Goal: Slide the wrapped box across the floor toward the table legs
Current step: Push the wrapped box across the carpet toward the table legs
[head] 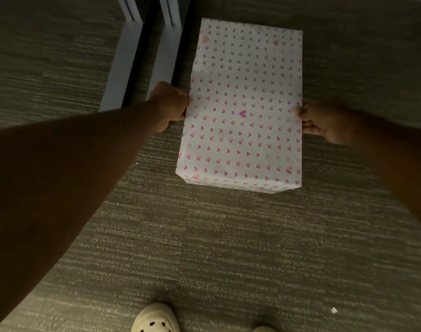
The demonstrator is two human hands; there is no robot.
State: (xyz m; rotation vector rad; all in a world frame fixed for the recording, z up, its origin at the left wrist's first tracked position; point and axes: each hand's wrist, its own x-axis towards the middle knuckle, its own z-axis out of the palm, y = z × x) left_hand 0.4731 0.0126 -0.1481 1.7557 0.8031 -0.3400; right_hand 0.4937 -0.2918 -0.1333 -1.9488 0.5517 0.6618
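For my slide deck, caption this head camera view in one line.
Both hands, left hand and right hand, grip the heart-patterned wrapped box beside the table legs.

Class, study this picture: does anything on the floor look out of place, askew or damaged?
One thing: a small white scrap lies loose on the carpet, near the person's feet, like litter. The wrapped box looks intact, held at its sides by the left hand and right hand, roughly parallel to the table legs.

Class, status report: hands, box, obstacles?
Left hand, right hand grip white heart-patterned wrapped box sides. Box on carpet beside pale table legs. Path clear.
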